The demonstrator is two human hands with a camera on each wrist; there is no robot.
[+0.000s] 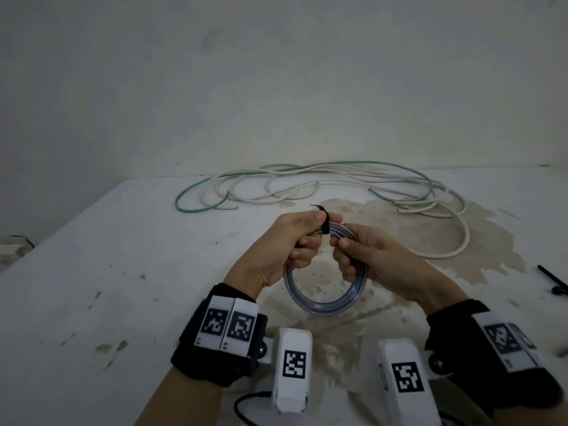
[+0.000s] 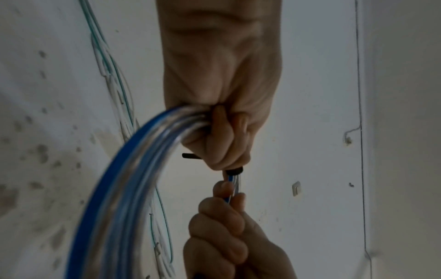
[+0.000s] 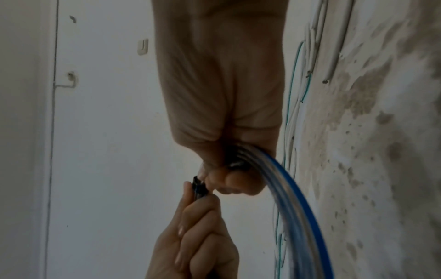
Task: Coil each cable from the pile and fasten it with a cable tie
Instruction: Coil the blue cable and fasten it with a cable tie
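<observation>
A coil of clear cable with a blue stripe (image 1: 322,302) hangs above the table between both hands. My left hand (image 1: 295,238) grips its top left, the thumb pressing a black cable tie (image 1: 324,224) wrapped over the strands. My right hand (image 1: 353,256) grips the coil's top right, fingers curled round the strands. In the left wrist view the coil (image 2: 133,179) arcs down from the left hand (image 2: 222,136), with the tie (image 2: 235,170) at the fingertips. In the right wrist view the coil (image 3: 293,198) leaves the right hand (image 3: 229,160); the tie (image 3: 198,186) sits between both hands.
A loose pile of white cables (image 1: 338,179) and a green cable (image 1: 196,201) lies at the back of the stained white table (image 1: 107,272). More black cable ties (image 1: 553,281) lie at the right edge. A wall stands close behind.
</observation>
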